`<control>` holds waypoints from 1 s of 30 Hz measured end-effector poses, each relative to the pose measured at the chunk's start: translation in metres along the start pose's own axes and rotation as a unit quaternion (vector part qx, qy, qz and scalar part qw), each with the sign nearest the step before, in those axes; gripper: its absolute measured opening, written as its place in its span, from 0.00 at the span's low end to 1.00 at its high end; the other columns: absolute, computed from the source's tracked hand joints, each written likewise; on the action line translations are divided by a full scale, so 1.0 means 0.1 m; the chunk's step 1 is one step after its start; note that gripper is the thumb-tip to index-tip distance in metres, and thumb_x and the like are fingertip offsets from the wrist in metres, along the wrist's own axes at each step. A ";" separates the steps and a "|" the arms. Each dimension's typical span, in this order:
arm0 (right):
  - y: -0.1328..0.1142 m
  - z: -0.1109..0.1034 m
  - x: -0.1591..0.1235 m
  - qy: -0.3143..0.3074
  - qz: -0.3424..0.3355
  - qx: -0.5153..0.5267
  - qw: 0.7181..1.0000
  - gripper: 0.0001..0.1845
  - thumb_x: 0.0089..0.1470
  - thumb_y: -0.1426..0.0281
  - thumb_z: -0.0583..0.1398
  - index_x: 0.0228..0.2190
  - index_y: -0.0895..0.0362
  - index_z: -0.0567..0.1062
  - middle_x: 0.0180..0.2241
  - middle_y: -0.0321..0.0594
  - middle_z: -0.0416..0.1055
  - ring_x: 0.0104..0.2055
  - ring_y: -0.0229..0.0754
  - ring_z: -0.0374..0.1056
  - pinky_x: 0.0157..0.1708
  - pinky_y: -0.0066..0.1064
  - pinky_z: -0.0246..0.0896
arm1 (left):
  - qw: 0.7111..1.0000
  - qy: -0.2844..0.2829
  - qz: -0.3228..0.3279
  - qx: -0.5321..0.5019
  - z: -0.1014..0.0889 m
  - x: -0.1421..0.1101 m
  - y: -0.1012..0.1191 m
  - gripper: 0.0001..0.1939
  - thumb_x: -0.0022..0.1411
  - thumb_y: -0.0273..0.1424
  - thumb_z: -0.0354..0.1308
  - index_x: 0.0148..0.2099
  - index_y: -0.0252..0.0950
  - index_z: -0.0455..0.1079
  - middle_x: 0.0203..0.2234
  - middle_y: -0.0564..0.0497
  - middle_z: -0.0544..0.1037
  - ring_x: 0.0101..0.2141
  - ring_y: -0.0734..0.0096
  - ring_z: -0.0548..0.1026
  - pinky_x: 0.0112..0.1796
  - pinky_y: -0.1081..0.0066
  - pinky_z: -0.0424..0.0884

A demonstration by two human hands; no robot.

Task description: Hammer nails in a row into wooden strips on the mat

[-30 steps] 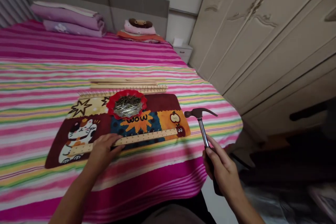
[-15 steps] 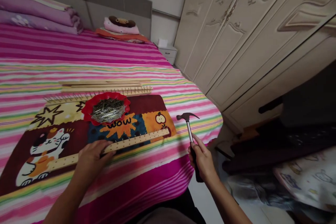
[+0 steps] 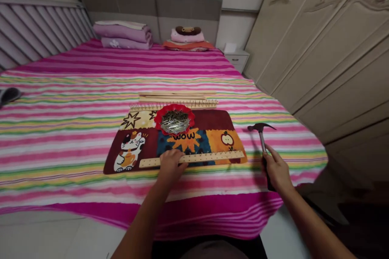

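Observation:
My left hand (image 3: 170, 165) is closed around the middle of a pale wooden strip (image 3: 209, 157), which lies along the near side of a patterned mat (image 3: 217, 121). Small nails stand in the strip's right part; dark holes or dots mark its left end. In my right hand (image 3: 277, 170) is a claw hammer (image 3: 260, 128), gripped by its black handle with the head up, right of the mat. Just behind the strip, a red scalloped bowl (image 3: 157, 120) holds a heap of loose nails (image 3: 175, 121).
Beyond the bowl lies a strip bristling with upright nails (image 3: 200, 105), and behind it several bare wooden strips (image 3: 173, 96). All rest on a striped bedspread (image 3: 75, 129). Folded bedding (image 3: 124, 34) and a pillow stack (image 3: 188, 38) sit by the headboard; a wardrobe (image 3: 328, 60) stands right.
The view has swung left, so the bed's far left side shows. My left hand stays on the strip and my right hand still holds the hammer beside the mat.

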State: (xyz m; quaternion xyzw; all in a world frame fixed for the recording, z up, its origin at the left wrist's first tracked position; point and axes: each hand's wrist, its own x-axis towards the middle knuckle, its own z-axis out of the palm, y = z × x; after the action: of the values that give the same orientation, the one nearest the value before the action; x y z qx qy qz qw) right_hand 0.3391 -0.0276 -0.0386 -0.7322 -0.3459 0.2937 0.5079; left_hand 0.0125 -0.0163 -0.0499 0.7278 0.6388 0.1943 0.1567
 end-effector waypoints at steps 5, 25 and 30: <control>0.08 0.16 0.19 -0.009 0.013 0.040 0.999 0.35 0.44 0.60 0.59 0.53 0.63 0.69 0.10 0.24 0.56 0.10 0.32 0.50 0.08 0.23 0.44 | 1.000 -0.014 -0.002 -0.015 0.00 0.00 -0.02 0.15 0.48 0.30 0.59 0.41 0.40 0.73 0.39 0.49 0.77 0.42 0.60 0.70 0.45 0.59 0.62; 0.25 0.18 0.35 -0.033 0.052 0.117 0.991 0.33 0.43 0.60 0.58 0.52 0.57 0.68 0.13 0.23 0.59 0.10 0.29 0.50 0.07 0.18 0.44 | 0.978 0.024 -0.037 0.205 -0.45 1.15 -0.14 0.13 0.55 0.29 0.51 0.39 0.39 0.76 0.37 0.43 0.78 0.40 0.55 0.73 0.39 0.60 0.64; 0.27 0.18 0.37 -0.033 0.052 0.118 0.991 0.31 0.43 0.60 0.58 0.51 0.56 0.68 0.13 0.23 0.59 0.10 0.29 0.51 0.07 0.18 0.44 | 0.980 0.026 -0.004 0.200 -0.50 1.10 -0.22 0.13 0.57 0.30 0.49 0.38 0.39 0.75 0.35 0.46 0.78 0.38 0.61 0.74 0.39 0.65 0.65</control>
State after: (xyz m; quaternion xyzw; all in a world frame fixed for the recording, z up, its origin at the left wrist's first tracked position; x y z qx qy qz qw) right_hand 0.3519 0.0051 -0.0729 -0.6744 -0.2866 0.3821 0.5630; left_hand -0.0182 0.0943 -0.0077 0.7363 0.6718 0.0808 -0.0074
